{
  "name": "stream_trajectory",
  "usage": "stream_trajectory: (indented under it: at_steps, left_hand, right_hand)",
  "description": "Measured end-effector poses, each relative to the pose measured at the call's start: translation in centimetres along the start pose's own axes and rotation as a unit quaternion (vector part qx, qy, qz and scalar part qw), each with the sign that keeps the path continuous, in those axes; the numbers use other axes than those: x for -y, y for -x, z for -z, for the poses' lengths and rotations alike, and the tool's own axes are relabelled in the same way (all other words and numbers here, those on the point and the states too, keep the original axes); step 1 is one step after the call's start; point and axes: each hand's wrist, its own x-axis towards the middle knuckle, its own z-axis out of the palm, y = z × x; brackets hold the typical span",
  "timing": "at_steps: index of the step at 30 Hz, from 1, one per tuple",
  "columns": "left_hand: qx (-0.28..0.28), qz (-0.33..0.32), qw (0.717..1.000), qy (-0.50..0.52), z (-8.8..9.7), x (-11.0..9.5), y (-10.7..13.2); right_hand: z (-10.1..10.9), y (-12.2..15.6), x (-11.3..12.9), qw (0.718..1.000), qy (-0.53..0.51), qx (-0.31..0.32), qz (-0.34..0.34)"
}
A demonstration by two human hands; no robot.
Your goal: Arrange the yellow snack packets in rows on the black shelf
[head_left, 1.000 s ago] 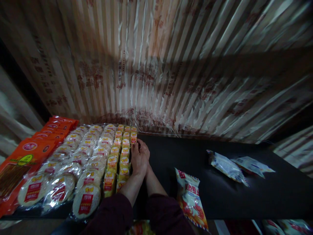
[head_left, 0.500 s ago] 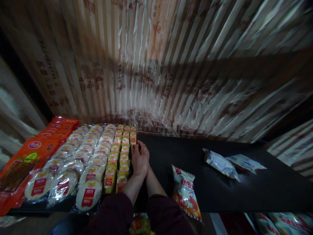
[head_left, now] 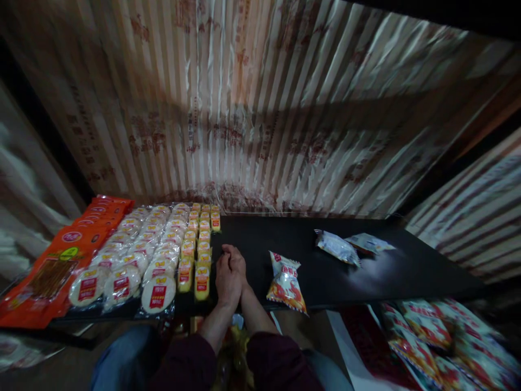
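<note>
Compared with half a second earlier, a wider strip of the flat black shelf [head_left: 260, 233] showed between the person's left hand [head_left: 227, 279] and the rows of small, oblong, yellow plastic-wrapped snacks [head_left: 202, 281] on the shelf to its left. The right hand [head_left: 239, 265] lay against the left, fingers bent; whether either held anything could not be told. The nearest snack's long axis ran front to back, label toward the person.

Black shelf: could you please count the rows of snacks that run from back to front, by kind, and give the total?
Orange packets: 1 row
Wrapped round white crackers: 3 rows
Small yellow packets: 3 rows, the rightmost one short
Total: 7 rows
</note>
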Motion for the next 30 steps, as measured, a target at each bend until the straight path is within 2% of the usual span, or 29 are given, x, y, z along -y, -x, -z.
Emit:
stream_trajectory:
  at_steps: [1,3,9,14,18,22,26,28,30]
  left_hand:
    - [-0.004,0.042,0.999,0.018,1.0,-0.1,1.1]
    - [0.006,0.068,0.996,0.051,2.7,-0.3,3.1]
    - [0.040,-0.015,0.995,0.091,6.4,-0.2,7.4]
    - [0.083,-0.048,0.992,0.085,8.5,0.5,10.5]
    - [0.137,-0.086,0.985,0.058,9.9,2.4,13.6]
    - [0.188,-0.089,0.977,0.035,10.5,5.9,16.1]
    - [0.142,-0.019,0.989,0.047,10.4,9.1,16.3]
    - [0.096,0.052,0.993,0.039,10.2,10.1,15.5]
    - [0.070,0.158,0.984,0.046,10.0,10.9,14.7]
  right_hand:
    - [0.4,0.7,0.4,1.000,0.004,0.012,-0.002]
    - [1.3,2.2,1.1,0.999,0.011,0.043,-0.005]
    - [3.7,6.5,3.8,0.993,0.047,0.105,-0.030]
    - [4.8,9.8,5.4,0.994,0.061,0.092,-0.022]
    - [5.5,13.6,5.7,0.995,0.050,0.085,0.002]
    - [5.2,17.3,5.7,0.991,0.054,0.122,0.002]
    - [3.0,18.8,5.4,0.980,0.044,0.187,-0.061]
    - [1.6,19.0,5.0,0.969,0.047,0.218,-0.110]
    - [0.5,19.1,4.3,0.957,0.063,0.235,-0.160]
